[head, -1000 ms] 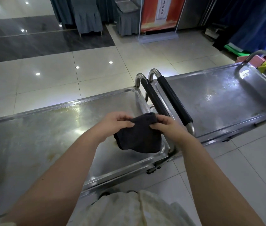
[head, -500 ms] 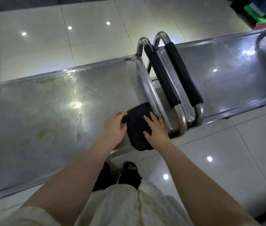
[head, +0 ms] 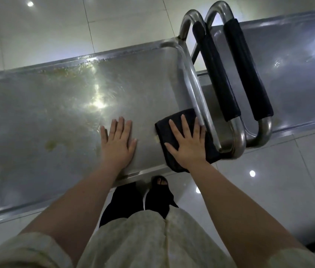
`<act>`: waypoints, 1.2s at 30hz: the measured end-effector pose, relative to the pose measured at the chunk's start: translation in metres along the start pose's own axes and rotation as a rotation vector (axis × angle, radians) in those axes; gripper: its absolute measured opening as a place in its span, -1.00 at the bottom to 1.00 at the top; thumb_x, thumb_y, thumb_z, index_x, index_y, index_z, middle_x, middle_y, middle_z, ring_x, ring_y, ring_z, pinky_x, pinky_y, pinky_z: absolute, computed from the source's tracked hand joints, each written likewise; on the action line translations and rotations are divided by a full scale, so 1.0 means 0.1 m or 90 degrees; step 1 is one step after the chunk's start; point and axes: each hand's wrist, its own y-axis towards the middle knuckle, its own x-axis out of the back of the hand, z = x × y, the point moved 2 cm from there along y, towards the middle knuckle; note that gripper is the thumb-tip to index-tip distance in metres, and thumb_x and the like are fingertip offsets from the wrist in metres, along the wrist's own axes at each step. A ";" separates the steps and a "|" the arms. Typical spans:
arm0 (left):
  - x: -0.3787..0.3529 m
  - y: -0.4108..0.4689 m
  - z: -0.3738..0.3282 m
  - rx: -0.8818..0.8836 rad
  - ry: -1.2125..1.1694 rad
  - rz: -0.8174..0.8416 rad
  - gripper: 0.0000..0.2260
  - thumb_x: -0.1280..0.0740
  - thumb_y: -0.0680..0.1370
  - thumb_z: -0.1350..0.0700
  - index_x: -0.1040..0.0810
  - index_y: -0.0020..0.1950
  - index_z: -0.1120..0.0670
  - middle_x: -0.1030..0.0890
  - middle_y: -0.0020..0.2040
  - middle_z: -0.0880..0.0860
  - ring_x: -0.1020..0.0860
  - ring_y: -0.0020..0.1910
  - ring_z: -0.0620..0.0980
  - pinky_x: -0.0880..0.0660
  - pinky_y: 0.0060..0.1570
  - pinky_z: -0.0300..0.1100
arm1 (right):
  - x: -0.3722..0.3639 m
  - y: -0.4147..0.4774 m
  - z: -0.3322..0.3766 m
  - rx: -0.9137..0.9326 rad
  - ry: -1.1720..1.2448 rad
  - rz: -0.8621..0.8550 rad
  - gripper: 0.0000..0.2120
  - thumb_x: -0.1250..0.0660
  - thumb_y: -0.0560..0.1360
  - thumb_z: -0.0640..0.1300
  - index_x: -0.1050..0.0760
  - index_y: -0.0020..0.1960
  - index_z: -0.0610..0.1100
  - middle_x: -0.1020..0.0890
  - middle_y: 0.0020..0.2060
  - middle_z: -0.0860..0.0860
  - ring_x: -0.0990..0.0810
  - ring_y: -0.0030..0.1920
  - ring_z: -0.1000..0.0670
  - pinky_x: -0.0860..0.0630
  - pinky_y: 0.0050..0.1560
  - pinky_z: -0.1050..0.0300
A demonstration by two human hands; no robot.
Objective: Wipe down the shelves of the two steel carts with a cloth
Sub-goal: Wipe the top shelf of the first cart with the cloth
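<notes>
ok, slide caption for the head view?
Right hand presses dark cloth flat on steel cart shelf; left hand rests beside it.

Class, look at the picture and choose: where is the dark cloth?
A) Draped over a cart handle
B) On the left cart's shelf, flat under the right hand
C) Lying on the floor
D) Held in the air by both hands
B: the right hand presses flat on the cloth at the shelf's near right corner, while the left hand rests on bare steel.

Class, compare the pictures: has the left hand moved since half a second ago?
Yes. The left hand has left the cloth and shifted left along the shelf, away from the cart handle.
</notes>
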 end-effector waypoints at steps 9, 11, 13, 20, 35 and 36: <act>-0.02 -0.01 0.02 0.001 -0.031 -0.006 -0.44 0.06 0.62 -0.19 0.07 0.59 -0.07 0.08 0.59 0.00 0.16 0.55 0.00 0.19 0.48 0.18 | 0.03 0.21 0.03 -0.100 0.006 0.023 -0.29 0.19 0.48 0.41 0.38 0.52 0.22 0.19 0.58 0.00 0.33 0.48 -0.36 0.40 0.38 -0.40; 0.00 0.00 0.02 0.006 -0.030 0.001 -0.45 0.06 0.62 -0.17 0.05 0.59 -0.06 0.06 0.59 0.00 0.14 0.56 0.01 0.20 0.48 0.17 | 0.01 0.19 0.33 -0.062 -0.013 0.034 -0.28 0.20 0.49 0.41 0.39 0.52 0.19 0.20 0.58 -0.03 0.33 0.47 -0.39 0.38 0.37 -0.44; 0.04 0.00 0.00 0.007 -0.038 0.007 -0.47 0.10 0.62 -0.12 -0.02 0.58 -0.03 0.00 0.59 0.01 0.09 0.56 0.03 0.20 0.47 0.17 | -0.02 0.21 0.68 -0.019 -0.021 0.041 -0.27 0.18 0.49 0.40 0.38 0.53 0.17 0.21 0.57 -0.06 0.34 0.47 -0.40 0.39 0.36 -0.45; 0.26 0.16 0.24 0.010 -0.039 -0.022 -0.51 0.00 0.64 -0.06 -0.06 0.58 -0.03 -0.04 0.58 0.03 0.08 0.56 0.08 0.16 0.48 0.19 | 0.00 0.27 0.95 0.015 -0.018 0.016 -0.27 0.11 0.52 0.35 0.28 0.57 0.12 0.20 0.58 -0.07 0.35 0.51 -0.26 0.42 0.42 -0.30; 0.46 0.65 0.89 0.010 -0.012 -0.011 -0.53 0.01 0.63 -0.08 -0.19 0.54 -0.04 -0.18 0.56 0.04 -0.07 0.54 0.10 0.22 0.47 0.15 | 0.19 0.84 0.67 -0.223 0.018 0.028 -0.32 0.07 0.55 0.31 0.28 0.55 0.18 0.18 0.58 -0.01 0.25 0.52 -0.31 0.31 0.40 -0.42; 0.47 0.67 0.89 0.004 -0.013 -0.008 -0.52 0.04 0.62 -0.07 -0.21 0.54 -0.03 -0.20 0.55 0.04 -0.09 0.54 0.10 0.22 0.47 0.15 | 0.18 0.90 0.94 -0.164 0.014 0.030 -0.32 0.08 0.55 0.32 0.31 0.55 0.18 0.22 0.57 0.00 0.28 0.52 -0.31 0.34 0.39 -0.41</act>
